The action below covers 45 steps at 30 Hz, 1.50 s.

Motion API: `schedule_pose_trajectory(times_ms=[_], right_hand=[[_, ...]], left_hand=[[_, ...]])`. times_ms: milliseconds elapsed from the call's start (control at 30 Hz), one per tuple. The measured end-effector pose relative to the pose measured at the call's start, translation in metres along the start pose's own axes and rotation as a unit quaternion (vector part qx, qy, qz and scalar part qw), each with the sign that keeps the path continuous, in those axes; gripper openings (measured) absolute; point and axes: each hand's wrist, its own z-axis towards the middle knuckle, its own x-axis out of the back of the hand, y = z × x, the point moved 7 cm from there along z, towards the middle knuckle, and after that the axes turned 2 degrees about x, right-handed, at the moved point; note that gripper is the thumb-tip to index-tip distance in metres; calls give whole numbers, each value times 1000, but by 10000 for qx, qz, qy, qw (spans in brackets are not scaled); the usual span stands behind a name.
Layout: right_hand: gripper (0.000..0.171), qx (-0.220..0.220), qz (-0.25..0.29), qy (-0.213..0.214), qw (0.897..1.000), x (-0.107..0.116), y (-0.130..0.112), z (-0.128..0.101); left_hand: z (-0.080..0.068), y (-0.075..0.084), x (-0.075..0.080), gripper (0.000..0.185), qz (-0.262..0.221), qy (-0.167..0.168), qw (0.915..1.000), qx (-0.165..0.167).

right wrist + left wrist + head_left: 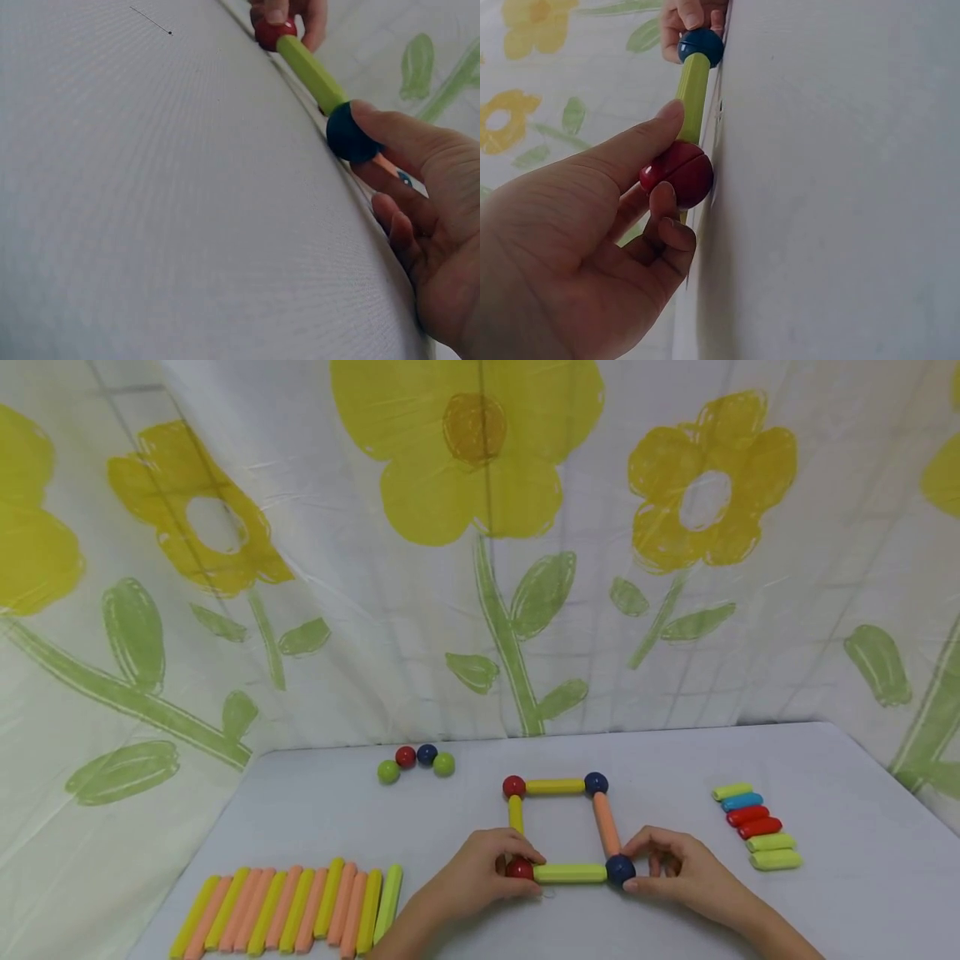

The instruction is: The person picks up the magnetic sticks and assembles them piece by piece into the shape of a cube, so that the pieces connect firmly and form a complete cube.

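On the table [675,910] lies a square [562,827] of rods joined by balls, near the front edge. Left hand [480,872] pinches the red ball [520,867]; right hand [678,868] pinches the blue ball [619,869], with a green rod [570,872] between. Pieces look light, stiff and smooth; I'd guess the joints pop apart easily, so grab the corner balls.

Square frame of sticks and balls, flat on the surface.
Its near side is a green stick [570,873] lying level between a red ball [521,867] and a dark blue ball [619,869]; yellow and orange sticks run back to two more balls.
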Motion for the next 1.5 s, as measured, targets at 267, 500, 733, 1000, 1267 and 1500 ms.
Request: schedule_pose_trajectory(times_ms=[267,500,733,1000,1267,1500], right_hand=[[32,-81,-1,-99,9999,2,1,-1],[28,-9,38,-314,9995,15,-4,0],[23,318,-845,849,9923,62,-15,-5],[25,453,-2206,2116,9511,122,-12,-15],[42,-267,-2680,2117,9395,154,9,-15],[49,-723,-2373,1692,9539,159,30,-12]], left_hand=[[-1,-3,5,28,-247,-47,9995,-184],[-21,12,40,28,-245,444,9987,103],[-66,-4,82,31,15,843,9957,373],[-113,-37,108,44,692,820,9937,313],[-130,-56,104,64,813,525,9895,1072],[-134,-67,100,75,771,-3,9894,1233]])
